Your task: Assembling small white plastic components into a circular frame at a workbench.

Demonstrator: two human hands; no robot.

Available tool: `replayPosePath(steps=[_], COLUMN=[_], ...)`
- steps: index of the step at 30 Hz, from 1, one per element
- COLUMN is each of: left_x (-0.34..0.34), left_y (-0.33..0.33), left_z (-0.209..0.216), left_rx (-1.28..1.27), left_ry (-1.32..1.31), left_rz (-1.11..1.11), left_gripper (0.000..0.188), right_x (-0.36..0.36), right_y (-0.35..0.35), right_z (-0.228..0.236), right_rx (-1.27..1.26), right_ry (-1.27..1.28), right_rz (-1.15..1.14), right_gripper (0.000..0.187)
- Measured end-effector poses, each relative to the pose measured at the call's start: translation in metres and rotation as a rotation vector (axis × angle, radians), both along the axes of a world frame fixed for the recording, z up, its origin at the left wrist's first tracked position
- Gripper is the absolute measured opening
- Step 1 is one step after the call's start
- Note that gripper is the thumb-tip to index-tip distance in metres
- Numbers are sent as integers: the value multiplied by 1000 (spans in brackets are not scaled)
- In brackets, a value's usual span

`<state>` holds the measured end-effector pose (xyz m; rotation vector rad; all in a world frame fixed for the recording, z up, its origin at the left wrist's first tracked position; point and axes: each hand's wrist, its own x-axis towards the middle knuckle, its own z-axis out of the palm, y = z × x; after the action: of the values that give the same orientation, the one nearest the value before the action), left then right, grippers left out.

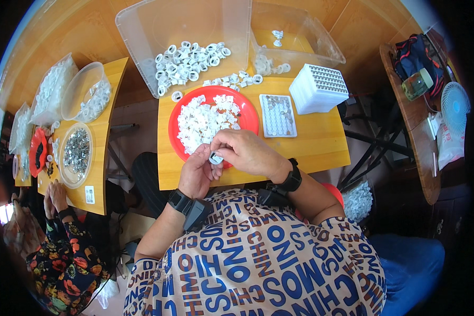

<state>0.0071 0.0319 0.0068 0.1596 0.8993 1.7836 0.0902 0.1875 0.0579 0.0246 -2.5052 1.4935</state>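
A small white plastic part with a dark slot (215,158) is held between my two hands, just over the near rim of a red plate. Fingers of my left hand (196,171) close around it from below. My right hand (247,152) pinches at it from above, its fingertips partly hiding it. The red plate (172,126) bears a heap of small white plastic pieces (203,124). Right of the plate lies a white tray (278,117) with round silvery coin-like discs in rows.
A stack of white trays (318,89) stands at the back right. Behind the plate, a clear bin (142,31) on its side spills white round parts (187,63). Another clear bin (300,26) is beside it. At left, a co-worker's hands (57,197) rest near a bowl of metal pieces (76,152).
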Motion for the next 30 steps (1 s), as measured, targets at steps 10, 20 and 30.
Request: replayPosePath(steps=[10,20,30], left_x=[2,2,4], left_y=[4,3,2], left_z=[5,2,5], left_rx=[-55,-42,-3], left_ry=[16,29,47], left_rz=[24,0,-9], left_gripper=[29,32,27], right_x=[0,0,1], right_y=[5,7,2], right_z=[0,4,3], right_rx=[-68,-63,-77], right_ry=[-24,-86,-58], right_rz=[8,58,48], right_gripper=[6,8,10])
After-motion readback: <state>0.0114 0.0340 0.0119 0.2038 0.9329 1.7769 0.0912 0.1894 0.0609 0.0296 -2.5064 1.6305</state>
